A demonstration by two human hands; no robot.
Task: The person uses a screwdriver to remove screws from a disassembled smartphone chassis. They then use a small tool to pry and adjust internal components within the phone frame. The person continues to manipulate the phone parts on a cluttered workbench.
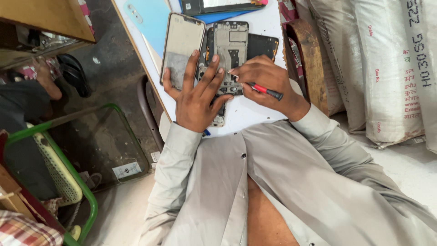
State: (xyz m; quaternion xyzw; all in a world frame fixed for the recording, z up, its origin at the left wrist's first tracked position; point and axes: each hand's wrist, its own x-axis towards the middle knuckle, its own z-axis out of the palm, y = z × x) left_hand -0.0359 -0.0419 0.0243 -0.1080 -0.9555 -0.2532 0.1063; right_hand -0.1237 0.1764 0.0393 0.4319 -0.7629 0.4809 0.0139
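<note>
**Two hands on an opened phone**

On the white tabletop lies a dark, opened phone chassis with exposed grey metal parts, close to the table's near edge and partly hidden under both hands. The left hand is spread wide and flat, holding nothing in a grasp: its fingers press down on the chassis, while the index finger and thumb rest against a detached rectangular screen panel with a pale grey back that lies just beside the chassis, touching its left side. The right hand is curled closed around a slim screwdriver with a red and black handle, its tip hidden at the chassis. A black phone back cover lies behind the right hand. A light blue flat sheet lies further back on the table. Stacked white woven sacks stand to the right.
</note>
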